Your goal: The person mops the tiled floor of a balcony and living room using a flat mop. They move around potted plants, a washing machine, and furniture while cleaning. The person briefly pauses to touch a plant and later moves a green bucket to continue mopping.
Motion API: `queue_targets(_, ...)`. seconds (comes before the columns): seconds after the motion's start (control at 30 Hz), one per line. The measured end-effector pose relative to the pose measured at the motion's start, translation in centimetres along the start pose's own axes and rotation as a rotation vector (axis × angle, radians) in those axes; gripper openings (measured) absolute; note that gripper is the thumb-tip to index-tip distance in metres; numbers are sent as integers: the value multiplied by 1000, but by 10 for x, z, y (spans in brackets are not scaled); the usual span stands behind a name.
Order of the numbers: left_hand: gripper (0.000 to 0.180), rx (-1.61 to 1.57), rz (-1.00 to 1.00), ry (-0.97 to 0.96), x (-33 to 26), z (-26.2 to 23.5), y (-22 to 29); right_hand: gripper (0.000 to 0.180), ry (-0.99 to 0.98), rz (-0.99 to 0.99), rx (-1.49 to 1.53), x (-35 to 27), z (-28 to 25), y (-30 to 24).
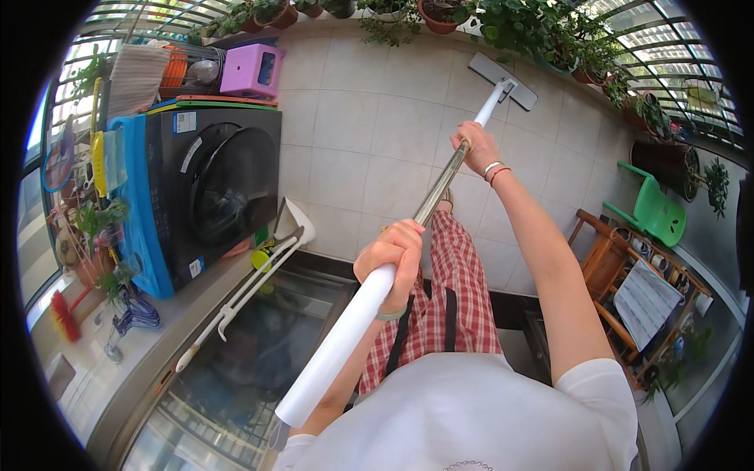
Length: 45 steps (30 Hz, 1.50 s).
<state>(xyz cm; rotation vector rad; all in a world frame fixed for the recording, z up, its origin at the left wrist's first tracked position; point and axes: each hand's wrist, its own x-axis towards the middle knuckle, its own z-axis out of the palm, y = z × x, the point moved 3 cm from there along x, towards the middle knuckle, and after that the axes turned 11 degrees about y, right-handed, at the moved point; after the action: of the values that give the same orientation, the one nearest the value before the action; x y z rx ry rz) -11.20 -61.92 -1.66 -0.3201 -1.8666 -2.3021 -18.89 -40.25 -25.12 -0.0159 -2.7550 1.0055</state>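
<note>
Head view: the flat mop (442, 185) is held by both hands and runs diagonally from lower left to upper right, in front of the person; its grey rectangular head (488, 70) rests on the tiled floor (338, 118), near the row of potted plants; the left hand (390, 257) is clamped around the shaft at the upper end of the white sleeve (338, 345), fingers wrapped; the right hand (476, 147) is clamped farther down, where the metallic section meets the white lower section; the hands are apart from each other.

Containers, upper edge: a terracotta pot (440, 17) holds a leafy plant; further pots to both sides hold greenery; their soil is mostly hidden.

Containers, left side: the front-loading washing machine (216, 169) has its round door closed; its drum contents cannot be made out through the dark glass; on top of the machine, an orange container (174, 67) stands beside a pale bundle (203, 72) enclosed by thin bars, with a purple stool (250, 70) adjacent; a white dustpan (295, 222) lies beside the machine.

Containers, right side: a large dark brown pot (666, 169) holds a small green plant (715, 187); below it are a green chair (657, 208) and a wooden rack (620, 271), its contents partly covered by a pale sheet (646, 302).
</note>
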Motion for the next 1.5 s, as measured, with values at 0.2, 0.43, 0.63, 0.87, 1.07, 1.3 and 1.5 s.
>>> queue_targets(0.2, 13, 133, -81, -13, -41, -49, 75, 13, 42, 23, 180, -69, 26, -78)
queue_targets(0.43, 24, 311, -174, 165, -91, -111, 185, 15, -221, 86, 325, -148, 41, -211)
queue_targets(0.63, 26, 179, -139, 145, -49, -79, 160, 17, -176, 2, 312, -111, 37, -179)
queue_targets(0.87, 12, 23, -36, -97, -5, -20, 25, 11, -8, -43, 162, -19, 12, -14)
queue_targets(1.07, 12, 71, -71, -29, -12, -48, 32, 11, -10, -42, 171, -19, 32, -32)
queue_targets(1.3, 21, 331, -164, 279, -87, -128, 172, 10, -225, 10, 289, -126, 76, -207)
queue_targets(1.5, 27, 321, -205, 455, -99, -153, 206, 8, -514, -24, 370, -138, 81, -264)
